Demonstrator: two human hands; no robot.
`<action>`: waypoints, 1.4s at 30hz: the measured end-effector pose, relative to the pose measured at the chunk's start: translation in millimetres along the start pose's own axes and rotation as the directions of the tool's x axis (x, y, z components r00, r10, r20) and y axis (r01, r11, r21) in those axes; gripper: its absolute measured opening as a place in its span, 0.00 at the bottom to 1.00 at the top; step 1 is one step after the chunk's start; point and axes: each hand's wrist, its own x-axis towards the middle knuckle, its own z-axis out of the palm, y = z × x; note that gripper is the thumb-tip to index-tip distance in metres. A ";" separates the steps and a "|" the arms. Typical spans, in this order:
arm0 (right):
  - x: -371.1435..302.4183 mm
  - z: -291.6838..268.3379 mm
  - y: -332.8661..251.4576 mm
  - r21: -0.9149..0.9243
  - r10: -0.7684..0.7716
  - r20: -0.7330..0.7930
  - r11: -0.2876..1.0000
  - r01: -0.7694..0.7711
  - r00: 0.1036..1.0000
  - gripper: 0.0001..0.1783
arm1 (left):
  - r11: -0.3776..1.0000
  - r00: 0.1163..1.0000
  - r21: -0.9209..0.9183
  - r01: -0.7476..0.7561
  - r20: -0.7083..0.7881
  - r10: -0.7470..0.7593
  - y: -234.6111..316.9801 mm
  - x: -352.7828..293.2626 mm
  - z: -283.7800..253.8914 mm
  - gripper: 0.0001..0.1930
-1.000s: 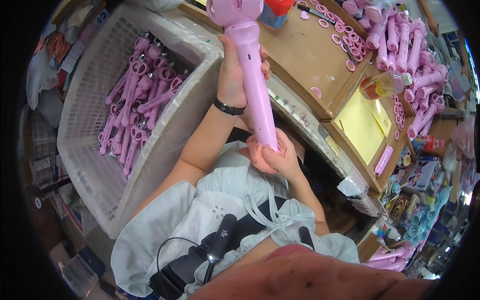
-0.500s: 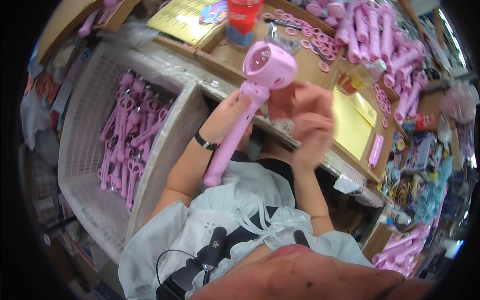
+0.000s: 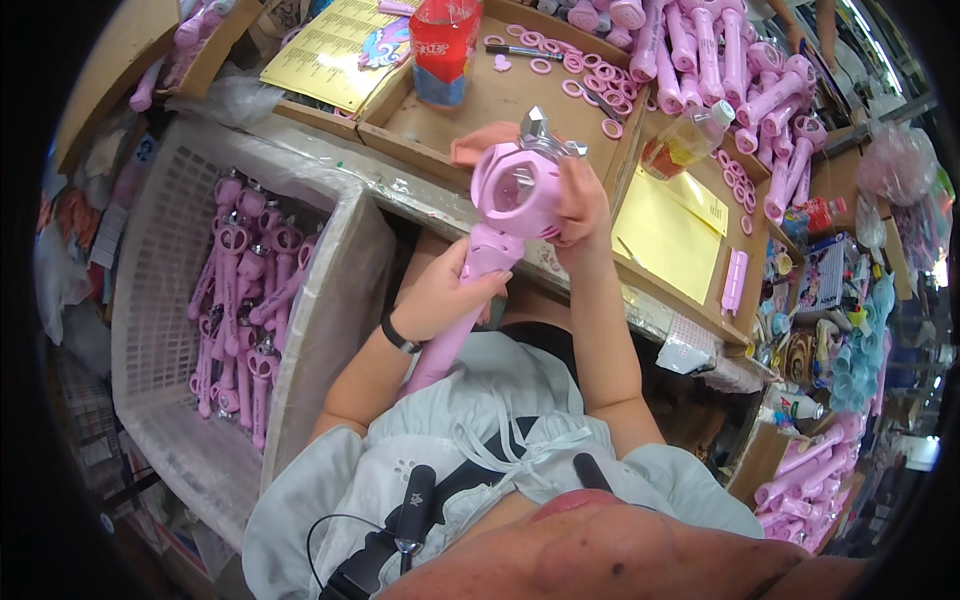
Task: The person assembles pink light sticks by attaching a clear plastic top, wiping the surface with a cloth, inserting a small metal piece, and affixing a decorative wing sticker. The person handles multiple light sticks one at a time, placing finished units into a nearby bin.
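A pink plastic toy wand (image 3: pixel 487 248) slants up from my lap, its round, windowed head (image 3: pixel 517 190) topped by a faceted silver piece (image 3: pixel 537 125). My left hand (image 3: pixel 452 288) is closed around the handle just below the head. My right hand (image 3: pixel 585 240) is at the right side of the head, its fingers mostly hidden in a salmon-coloured cloth (image 3: pixel 482 145). That cloth wraps behind the head and shows on both sides of it, touching the plastic.
At my left, a white plastic basket (image 3: pixel 160 290) holds several similar wands. A cardboard tray (image 3: pixel 400 125) on the bench carries pink rings (image 3: pixel 612 128), a marker (image 3: pixel 522 51) and a red-labelled bottle (image 3: pixel 443 55). Behind stand piled wand parts (image 3: pixel 708 50); yellow cards (image 3: pixel 668 235) lie right.
My right hand has brought the cloth against the wand's head, and the cloth now reaches behind it. The wand is lower and has turned, showing its silver top more plainly.
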 end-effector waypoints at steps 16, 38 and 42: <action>-1.6 -13.6 12.5 0.137 -0.119 0.133 0.985 0.100 0.984 0.32 | 0.783 0.867 0.468 -0.409 -0.067 0.493 18.5 9.2 19.4 0.36; -19.1 10.1 44.2 -0.156 -0.490 -0.116 0.868 0.471 0.864 0.38 | 0.942 0.951 -0.336 -0.005 0.289 0.108 10.3 24.1 1.8 0.36; -16.2 20.1 41.6 0.183 -0.395 -0.140 0.891 0.416 0.908 0.49 | 0.931 0.950 -0.363 0.031 0.299 0.085 -0.4 24.3 -1.4 0.38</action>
